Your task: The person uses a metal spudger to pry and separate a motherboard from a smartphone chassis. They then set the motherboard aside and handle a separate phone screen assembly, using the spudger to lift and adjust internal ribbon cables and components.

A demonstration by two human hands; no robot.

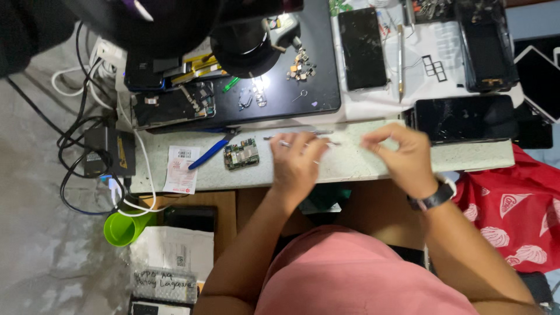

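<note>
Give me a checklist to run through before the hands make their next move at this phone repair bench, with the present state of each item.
1. Left hand has a grip on the thin metal tool: ok, fingers closed around it.
2. Right hand pinching something: cannot tell, fingertips are together but any part is too small to see.
3. Green circuit board within reach, uncovered: ok, flat on the bench beside the left hand.
4. Blue-handled pliers apart from the board: ok, just left of it.
5. Small loose parts contained: not ok, scattered on the black mat.
6. Work lit: ok, lamp shines on the mat.
</note>
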